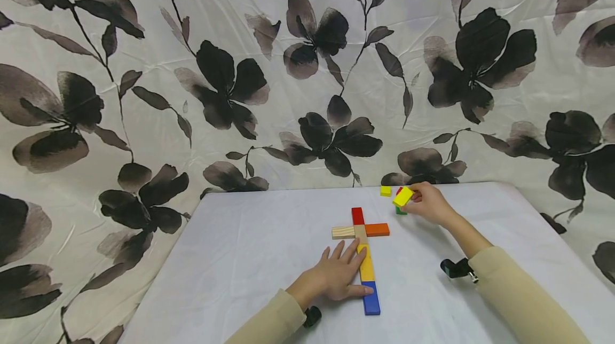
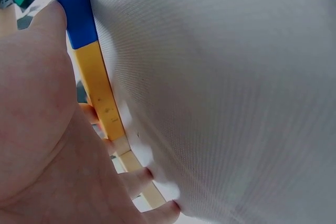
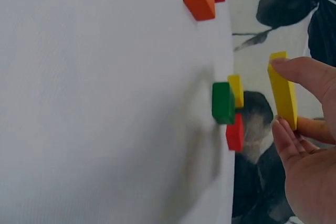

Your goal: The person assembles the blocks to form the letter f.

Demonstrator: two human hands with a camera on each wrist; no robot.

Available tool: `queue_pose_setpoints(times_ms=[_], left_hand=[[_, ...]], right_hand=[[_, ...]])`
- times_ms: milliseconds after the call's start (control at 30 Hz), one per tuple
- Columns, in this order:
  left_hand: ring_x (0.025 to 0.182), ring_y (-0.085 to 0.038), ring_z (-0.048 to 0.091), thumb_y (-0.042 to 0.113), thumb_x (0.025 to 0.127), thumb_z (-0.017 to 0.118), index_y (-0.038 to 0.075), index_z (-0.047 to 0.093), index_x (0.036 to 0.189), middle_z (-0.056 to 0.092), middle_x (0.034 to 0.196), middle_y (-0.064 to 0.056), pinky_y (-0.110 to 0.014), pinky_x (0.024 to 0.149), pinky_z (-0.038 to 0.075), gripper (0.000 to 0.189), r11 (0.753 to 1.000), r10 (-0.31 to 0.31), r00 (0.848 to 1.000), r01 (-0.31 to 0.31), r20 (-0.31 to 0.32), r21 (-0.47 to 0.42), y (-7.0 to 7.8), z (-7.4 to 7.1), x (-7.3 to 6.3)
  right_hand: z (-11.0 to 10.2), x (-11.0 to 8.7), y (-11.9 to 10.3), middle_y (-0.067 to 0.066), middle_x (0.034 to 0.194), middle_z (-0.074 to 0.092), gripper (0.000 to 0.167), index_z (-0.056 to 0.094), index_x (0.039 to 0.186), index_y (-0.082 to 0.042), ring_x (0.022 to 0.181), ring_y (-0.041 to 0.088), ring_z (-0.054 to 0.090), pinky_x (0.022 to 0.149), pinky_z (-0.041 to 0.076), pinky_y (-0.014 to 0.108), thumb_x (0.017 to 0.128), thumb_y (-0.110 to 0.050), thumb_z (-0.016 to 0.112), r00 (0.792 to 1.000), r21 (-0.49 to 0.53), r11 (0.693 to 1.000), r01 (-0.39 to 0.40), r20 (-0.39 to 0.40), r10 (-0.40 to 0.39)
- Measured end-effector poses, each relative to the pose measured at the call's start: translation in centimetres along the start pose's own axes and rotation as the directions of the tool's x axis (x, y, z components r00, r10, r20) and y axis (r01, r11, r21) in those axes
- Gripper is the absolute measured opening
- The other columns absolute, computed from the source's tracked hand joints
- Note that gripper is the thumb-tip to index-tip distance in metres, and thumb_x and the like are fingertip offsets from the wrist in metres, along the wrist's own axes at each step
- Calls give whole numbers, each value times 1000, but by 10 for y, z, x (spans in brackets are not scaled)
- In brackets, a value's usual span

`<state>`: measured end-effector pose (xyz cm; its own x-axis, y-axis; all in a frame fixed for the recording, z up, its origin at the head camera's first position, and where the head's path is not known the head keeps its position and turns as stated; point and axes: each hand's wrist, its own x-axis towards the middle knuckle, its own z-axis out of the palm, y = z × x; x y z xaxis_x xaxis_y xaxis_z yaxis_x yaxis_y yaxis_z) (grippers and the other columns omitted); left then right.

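Wooden blocks lie flat in a cross: a red block [image 1: 357,216] at the far end, an orange block [image 1: 377,229] on the right, a plain wood block [image 1: 343,233] on the left, and a golden-yellow block [image 1: 367,272] and a blue block [image 1: 371,304] toward me. My left hand [image 1: 336,277] rests over the stem with fingers spread, its thumb on the blue block and fingertips by the golden-yellow one. At the table's far side, my right hand [image 1: 427,205] pinches a bright yellow block [image 3: 283,90] between thumb and fingers, raised above the surface.
Near the far edge stand a green block [image 3: 223,103], a red block [image 3: 234,134] and a small yellow block [image 1: 385,191]. A white cloth covers the table [image 1: 230,258]. Behind it hangs a flowered curtain [image 1: 269,93]. Dark devices [image 1: 456,268] sit at both wrists.
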<state>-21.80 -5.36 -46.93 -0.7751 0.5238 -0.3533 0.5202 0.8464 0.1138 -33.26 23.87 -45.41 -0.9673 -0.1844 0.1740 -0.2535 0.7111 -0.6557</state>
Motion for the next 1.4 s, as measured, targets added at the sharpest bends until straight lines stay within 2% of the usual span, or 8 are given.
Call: queue_pose_setpoints(times_ms=[433,700,933,1067,1400], left_hand=[[157,-35,15,82,89,44,29,18,166,4,173,3,-63,121,21,96,1000,0,1000,0,2,3,-1,2,2],[157,-35,16,83,89,43,29,18,165,3,173,4,-63,120,22,97,1000,0,1000,0,3,5,-3,2,4],[157,-35,16,83,88,43,30,18,165,3,173,5,-63,121,22,97,1000,-6,1000,6,7,7,-2,2,5],[157,-35,16,83,88,43,30,18,165,4,173,4,-62,120,22,97,1000,-5,1000,5,4,13,-2,2,4],[156,-35,16,82,90,43,28,18,166,3,173,3,-63,120,22,96,1000,4,1000,-4,-2,11,-1,0,2]], right_hand=[[23,16,-25,21,107,58,63,55,132,17,94,30,55,86,54,39,84,-12,84,999,13,999,30,30,-31],[39,32,-30,20,106,60,63,56,131,17,93,29,55,82,52,37,83,-12,85,998,3,999,42,40,-42],[53,43,-33,18,101,58,62,58,132,15,91,28,53,77,48,34,83,-11,85,999,-8,1000,1,43,0],[61,49,-34,19,104,58,62,57,133,14,92,29,54,80,52,34,84,-11,85,997,-23,998,-51,51,52],[77,60,-32,23,113,65,55,59,128,15,97,32,59,97,53,46,85,-11,83,993,-9,995,-98,72,99]])
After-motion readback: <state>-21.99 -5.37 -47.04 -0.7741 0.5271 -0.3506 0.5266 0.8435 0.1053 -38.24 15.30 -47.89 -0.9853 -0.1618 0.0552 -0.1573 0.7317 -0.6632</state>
